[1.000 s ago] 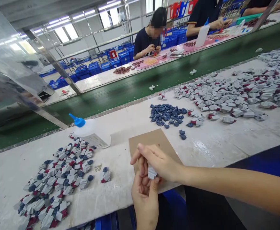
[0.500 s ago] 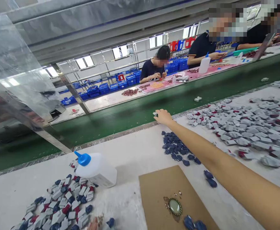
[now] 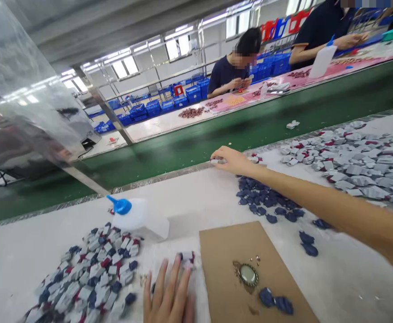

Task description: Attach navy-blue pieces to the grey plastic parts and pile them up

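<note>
1. Nearest me, toward half past six on my screen, the left hand (image 3: pixel 169 294) is palm down over the white table (image 3: pixel 189 197), fingers stretched and slightly parted, gripping nothing I can see.
2. Right by its fingertips is a small pale piece (image 3: pixel 187 257) with maroon and navy parts; I can't tell whether skin and piece touch.
3. At five o'clock lies a brown board (image 3: pixel 228 251), bearing a round rimmed disc (image 3: pixel 248 274) with a glossy pale middle, two navy lumps (image 3: pixel 276 301) and a few tiny shiny bits (image 3: pixel 256 260).
4. At eight o'clock is a broad pile (image 3: pixel 92 273) of grey, maroon and navy pieces — just beyond it stands a white bottle (image 3: pixel 142 220) with a blue nozzle.
5. Toward four o'clock I have a heap of navy parts (image 3: pixel 264 199), partly under the forearm; farther right, at three, grey-and-maroon parts (image 3: pixel 361 166) spread wide.
6. Close to centre, at three o'clock, the right hand (image 3: pixel 228 160) has its fingers closed on a grey-white piece (image 3: pixel 216 161), at the near edge of the green belt (image 3: pixel 169 150) — contact with the belt I can't make out.
7. Across the belt, at one o'clock, a person (image 3: pixel 230 67) works at a table with pink sheets; blue bins (image 3: pixel 166 106) stand behind, toward eleven.
</note>
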The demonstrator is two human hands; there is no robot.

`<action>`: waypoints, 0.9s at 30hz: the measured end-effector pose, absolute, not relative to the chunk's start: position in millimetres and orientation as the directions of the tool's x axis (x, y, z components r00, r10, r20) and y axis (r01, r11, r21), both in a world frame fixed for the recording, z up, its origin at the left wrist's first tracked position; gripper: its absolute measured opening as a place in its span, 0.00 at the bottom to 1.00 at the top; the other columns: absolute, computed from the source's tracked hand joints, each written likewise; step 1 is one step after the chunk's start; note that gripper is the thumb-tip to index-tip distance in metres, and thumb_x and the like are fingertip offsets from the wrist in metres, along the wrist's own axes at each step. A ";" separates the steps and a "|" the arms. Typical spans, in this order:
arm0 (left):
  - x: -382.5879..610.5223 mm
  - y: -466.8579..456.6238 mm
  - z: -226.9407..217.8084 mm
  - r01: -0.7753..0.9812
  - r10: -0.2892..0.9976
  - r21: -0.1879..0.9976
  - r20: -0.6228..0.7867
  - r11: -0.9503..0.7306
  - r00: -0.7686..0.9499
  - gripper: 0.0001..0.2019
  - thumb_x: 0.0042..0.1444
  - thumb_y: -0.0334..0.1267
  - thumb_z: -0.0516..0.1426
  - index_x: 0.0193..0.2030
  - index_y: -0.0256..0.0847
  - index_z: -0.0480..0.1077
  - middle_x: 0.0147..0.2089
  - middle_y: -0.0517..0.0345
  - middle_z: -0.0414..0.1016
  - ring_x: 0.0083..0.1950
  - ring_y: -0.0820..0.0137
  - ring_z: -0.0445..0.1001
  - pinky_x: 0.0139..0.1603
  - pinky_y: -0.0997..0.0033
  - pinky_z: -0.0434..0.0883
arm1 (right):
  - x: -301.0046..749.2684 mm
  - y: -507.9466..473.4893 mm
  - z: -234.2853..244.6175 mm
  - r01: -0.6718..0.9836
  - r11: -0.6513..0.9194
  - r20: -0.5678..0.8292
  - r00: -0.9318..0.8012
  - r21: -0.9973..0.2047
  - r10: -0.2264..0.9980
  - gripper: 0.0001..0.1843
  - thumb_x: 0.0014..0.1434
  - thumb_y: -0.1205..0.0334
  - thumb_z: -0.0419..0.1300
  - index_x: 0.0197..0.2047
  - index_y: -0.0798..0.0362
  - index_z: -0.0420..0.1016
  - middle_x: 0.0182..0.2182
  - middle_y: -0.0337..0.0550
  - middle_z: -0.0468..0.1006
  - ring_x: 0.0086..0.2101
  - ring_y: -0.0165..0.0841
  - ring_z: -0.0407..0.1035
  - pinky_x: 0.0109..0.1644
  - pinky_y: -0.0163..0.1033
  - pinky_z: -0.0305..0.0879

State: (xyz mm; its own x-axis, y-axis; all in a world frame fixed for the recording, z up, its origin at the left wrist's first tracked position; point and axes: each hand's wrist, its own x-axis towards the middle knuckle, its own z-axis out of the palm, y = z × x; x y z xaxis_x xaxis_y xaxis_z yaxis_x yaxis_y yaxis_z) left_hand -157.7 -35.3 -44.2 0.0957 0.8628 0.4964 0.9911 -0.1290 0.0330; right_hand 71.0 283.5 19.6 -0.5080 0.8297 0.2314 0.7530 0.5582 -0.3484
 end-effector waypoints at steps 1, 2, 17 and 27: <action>-152.9 -31.0 -33.2 0.987 0.888 -0.003 0.435 -0.163 0.148 0.23 0.51 0.27 0.51 0.54 0.49 0.64 0.54 0.54 0.71 0.58 0.58 0.63 0.61 0.51 0.48 | 73.8 264.6 23.3 0.701 0.623 0.241 -0.575 -0.348 0.782 0.14 0.54 0.63 0.55 0.45 0.51 0.70 0.44 0.46 0.69 0.42 0.34 0.65 0.44 0.36 0.60; -150.3 -26.4 -22.9 0.983 0.911 -0.032 0.370 -0.183 0.182 0.24 0.52 0.26 0.50 0.55 0.47 0.63 0.55 0.54 0.69 0.58 0.60 0.63 0.62 0.53 0.46 | 77.2 245.5 27.4 0.639 0.689 0.257 -0.641 -0.343 0.723 0.14 0.53 0.63 0.55 0.44 0.50 0.70 0.43 0.45 0.69 0.42 0.35 0.66 0.44 0.36 0.60; -185.7 -45.2 -1.9 0.989 0.955 -0.095 0.285 0.113 -0.082 0.11 0.58 0.30 0.45 0.41 0.38 0.66 0.48 0.48 0.73 0.55 0.59 0.66 0.58 0.49 0.54 | 89.8 117.9 82.4 0.295 0.899 0.441 -0.794 -0.323 0.419 0.13 0.57 0.58 0.52 0.44 0.47 0.72 0.42 0.45 0.72 0.41 0.38 0.68 0.39 0.40 0.65; -197.5 -74.3 10.2 0.975 0.918 -0.117 0.372 0.190 -0.135 0.08 0.56 0.38 0.49 0.37 0.40 0.67 0.45 0.44 0.75 0.56 0.51 0.64 0.58 0.43 0.50 | 126.8 87.1 79.7 0.337 0.856 0.444 -0.746 -0.393 0.497 0.13 0.57 0.63 0.52 0.46 0.48 0.69 0.45 0.47 0.69 0.44 0.38 0.66 0.39 0.38 0.66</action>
State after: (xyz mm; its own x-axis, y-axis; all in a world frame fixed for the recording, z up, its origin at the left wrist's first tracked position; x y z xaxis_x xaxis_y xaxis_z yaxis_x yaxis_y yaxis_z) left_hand -197.5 -74.3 10.2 -0.1345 0.9184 0.3722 0.9747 0.1903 -0.1172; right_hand 126.8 87.1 79.7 -0.7456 0.4973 0.4436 0.3366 0.8555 -0.3935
